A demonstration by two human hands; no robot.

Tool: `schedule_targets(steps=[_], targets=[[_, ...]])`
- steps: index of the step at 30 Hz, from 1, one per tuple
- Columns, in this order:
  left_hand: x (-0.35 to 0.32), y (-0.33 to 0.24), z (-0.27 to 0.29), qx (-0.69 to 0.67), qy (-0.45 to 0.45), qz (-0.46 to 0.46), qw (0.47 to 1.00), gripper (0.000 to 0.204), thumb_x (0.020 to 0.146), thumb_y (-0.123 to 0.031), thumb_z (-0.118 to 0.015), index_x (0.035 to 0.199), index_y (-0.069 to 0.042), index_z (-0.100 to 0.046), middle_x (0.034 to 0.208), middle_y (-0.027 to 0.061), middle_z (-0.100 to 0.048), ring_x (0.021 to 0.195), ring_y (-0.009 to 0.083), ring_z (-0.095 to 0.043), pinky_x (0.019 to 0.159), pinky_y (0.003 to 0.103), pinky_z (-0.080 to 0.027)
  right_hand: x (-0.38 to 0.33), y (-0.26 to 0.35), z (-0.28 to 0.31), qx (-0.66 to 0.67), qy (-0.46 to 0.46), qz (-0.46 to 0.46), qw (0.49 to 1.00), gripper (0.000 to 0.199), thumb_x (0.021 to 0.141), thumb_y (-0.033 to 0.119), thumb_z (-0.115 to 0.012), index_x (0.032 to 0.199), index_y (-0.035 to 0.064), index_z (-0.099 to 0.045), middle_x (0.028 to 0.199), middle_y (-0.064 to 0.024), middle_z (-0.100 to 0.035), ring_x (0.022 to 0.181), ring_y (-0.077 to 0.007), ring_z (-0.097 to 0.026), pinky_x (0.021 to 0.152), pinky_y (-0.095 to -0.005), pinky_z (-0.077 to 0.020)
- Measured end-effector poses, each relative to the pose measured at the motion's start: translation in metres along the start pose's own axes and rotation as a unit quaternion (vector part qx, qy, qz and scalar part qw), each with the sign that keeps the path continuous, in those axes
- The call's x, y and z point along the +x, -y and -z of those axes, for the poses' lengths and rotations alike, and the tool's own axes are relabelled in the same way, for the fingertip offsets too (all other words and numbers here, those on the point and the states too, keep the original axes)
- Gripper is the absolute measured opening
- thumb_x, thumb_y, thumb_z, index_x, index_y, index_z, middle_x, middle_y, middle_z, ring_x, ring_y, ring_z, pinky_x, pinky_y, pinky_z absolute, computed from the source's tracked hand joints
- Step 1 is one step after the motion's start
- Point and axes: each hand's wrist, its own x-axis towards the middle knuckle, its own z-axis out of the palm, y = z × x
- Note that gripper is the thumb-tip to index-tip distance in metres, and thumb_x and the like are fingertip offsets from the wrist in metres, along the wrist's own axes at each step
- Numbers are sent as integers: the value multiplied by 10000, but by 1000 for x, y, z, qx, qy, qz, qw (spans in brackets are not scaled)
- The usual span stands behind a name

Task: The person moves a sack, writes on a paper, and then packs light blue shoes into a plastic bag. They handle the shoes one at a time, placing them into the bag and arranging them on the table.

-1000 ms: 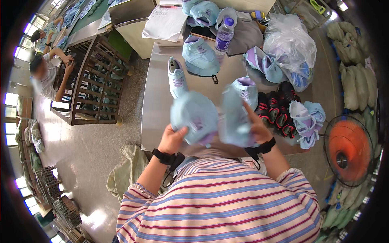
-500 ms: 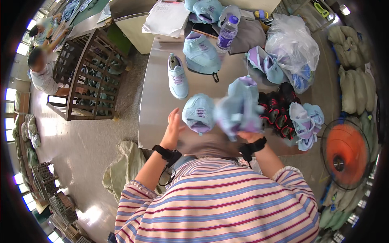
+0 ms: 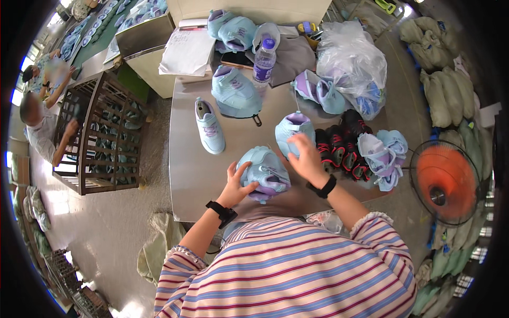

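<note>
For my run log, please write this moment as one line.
left hand: on blue shoe, open | right hand: on second shoe, open | surface: metal table | nearby: black shoes

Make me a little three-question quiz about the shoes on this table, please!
1. True or false: the left hand rests on a light blue shoe at the near edge of the metal table.
2. What does the right hand touch? A) the purple-capped bottle B) a second light blue shoe C) the orange fan
3. What colour are the shoes lying just right of the right hand?

Key: 1 true; 2 B; 3 black with red trim.
</note>
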Motion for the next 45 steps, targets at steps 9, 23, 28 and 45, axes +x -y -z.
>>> schedule_targets(steps=[9,23,28,45], targets=[[16,-13,-16,10,-33,-2,999,605,800,-308,-642,1337,-190,-390,1386,279,-157,1276,470,-242,1037,487,-306,58,-60,25,-242,-30,14,970,201,674,258,-729,774,111,-636,786,-49,-632,880,-281,-546,782,-435,-420],[26,-41,-49,11,12,10,1000,653,824,-309,-653,1366,-129,-336,1405,258,-117,1271,422,-254,1014,454,-329,-38,-10,87,501,-121,-349,783,460,827,85,-652,1233,-35,-472,846,-83,-643,646,-98,-596,475,-223,-489],[22,-59,-42,228,-80,-159,957,653,786,-301,-696,1314,-64,-392,1391,265,-202,1280,427,-246,1022,468,-313,-51,8,95,502,-104,-287,809,572,842,-9,-572,1355,-64,-323,1095,-163,-612,863,-156,-626,670,-257,-543],[-6,-158,-33,79,-101,-408,904,700,650,-88,-743,1237,-31,-365,1258,193,-424,1206,399,-351,1006,504,-286,-46,31,53,851,-88,-240,459,367,947,250,-450,1263,63,-461,1212,-110,-550,1082,-255,-559,933,-400,-471]])
